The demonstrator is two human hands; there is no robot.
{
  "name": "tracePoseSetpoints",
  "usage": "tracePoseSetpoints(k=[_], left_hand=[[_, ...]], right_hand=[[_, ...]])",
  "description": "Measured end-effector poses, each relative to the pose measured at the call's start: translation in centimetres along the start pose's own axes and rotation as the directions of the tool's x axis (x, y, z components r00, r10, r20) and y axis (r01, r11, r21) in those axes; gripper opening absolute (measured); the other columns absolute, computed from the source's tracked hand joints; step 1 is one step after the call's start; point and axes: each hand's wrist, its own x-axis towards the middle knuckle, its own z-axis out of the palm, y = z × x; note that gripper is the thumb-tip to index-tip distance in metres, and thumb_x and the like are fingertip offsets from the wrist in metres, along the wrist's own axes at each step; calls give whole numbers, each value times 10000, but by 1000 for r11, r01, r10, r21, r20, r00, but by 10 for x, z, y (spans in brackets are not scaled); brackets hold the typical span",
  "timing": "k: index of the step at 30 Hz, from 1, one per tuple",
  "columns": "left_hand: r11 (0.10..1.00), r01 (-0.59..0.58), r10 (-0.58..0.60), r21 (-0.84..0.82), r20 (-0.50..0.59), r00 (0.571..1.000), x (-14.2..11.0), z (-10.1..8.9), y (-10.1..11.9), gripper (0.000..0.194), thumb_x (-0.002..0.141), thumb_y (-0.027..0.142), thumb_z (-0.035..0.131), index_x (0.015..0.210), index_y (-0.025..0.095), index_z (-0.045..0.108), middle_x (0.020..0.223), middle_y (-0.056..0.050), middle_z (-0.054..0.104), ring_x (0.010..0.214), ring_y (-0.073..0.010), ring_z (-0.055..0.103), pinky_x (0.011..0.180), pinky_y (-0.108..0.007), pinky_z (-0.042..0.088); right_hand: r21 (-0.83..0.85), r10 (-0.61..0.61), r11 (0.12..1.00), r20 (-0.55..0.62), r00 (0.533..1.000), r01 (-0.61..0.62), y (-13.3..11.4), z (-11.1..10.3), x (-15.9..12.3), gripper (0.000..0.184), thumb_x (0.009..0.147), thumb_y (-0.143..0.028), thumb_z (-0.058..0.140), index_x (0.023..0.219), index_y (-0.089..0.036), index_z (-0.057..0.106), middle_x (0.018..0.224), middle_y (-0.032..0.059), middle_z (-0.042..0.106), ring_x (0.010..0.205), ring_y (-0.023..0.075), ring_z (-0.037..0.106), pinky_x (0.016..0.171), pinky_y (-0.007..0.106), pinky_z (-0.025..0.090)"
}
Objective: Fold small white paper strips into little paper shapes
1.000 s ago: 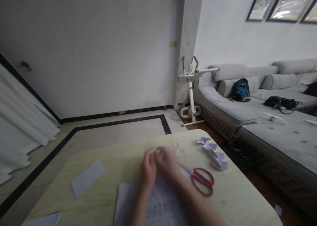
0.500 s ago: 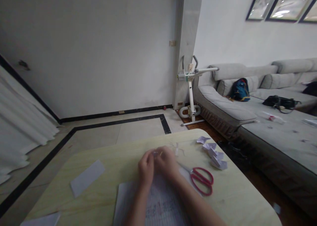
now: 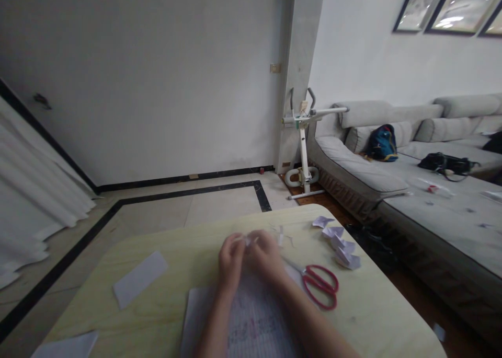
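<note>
Apparently pinching a small paper piece (image 3: 247, 240) between the fingertips of left hand (image 3: 229, 258) and right hand (image 3: 267, 256), midway between both, nearer to neither. Cannot tell its long axis for blur. Curling fingers inward, almost together, just beyond the lined paper (image 3: 199, 305), with forearms angled forward, scissors (image 3: 334, 290) lying beside the right one.

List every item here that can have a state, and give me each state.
Left hand: fingers closed on a small white piece.
Right hand: pinching the same piece.
Small white piece: held, blurred; folds unclear.
Scissors: lying down, blades partly hidden.
Notebook: written page up, partly covered by forearms.
White papers at right: folded.
White strip at left: lying flat.
Blue backpack: upright.
</note>
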Motion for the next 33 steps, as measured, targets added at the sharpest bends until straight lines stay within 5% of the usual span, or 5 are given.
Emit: tracePoseSetpoints(k=[5,9,21,28,33], left_hand=[[999,25,-25,-41,10,1000,1,2,-5,383,728,379,618,1023,145,553,845,-85,692,779,-206,661,699,-301,518],[998,37,-36,-51,28,999,1,2,-7,376,735,376,614,1028,143,567,892,-92,690,825,-209,653,737,-313,510],[998,43,-41,-39,43,998,2,0,0,278,688,369,649,842,141,691,838,-67,699,804,-203,632,760,-299,480],[963,135,-110,-232,114,987,0,2,0,303,686,362,655,858,115,692,861,-86,697,802,-192,622,754,-294,460],[946,175,-131,-272,172,976,-1,3,6,281,705,350,639,872,129,683,886,-78,691,831,-189,609,777,-287,442]], right_hand=[[26,100,995,-70,992,-99,6,-1,5,180,734,-247,547,868,-153,621,740,30,614,648,143,545,597,250,430],[41,140,989,-2,990,-140,8,-3,7,146,734,-268,559,716,-145,636,678,33,630,625,144,559,581,245,429],[268,226,932,102,969,-245,6,-9,12,157,713,-283,575,665,-148,639,631,9,610,625,134,537,598,235,407],[504,330,730,330,884,-461,7,-9,9,237,706,-375,622,670,-142,599,537,-18,523,464,81,423,465,205,305],[626,320,562,438,840,-540,7,-8,9,220,673,-340,671,665,-135,589,583,0,542,518,87,469,494,199,322]])
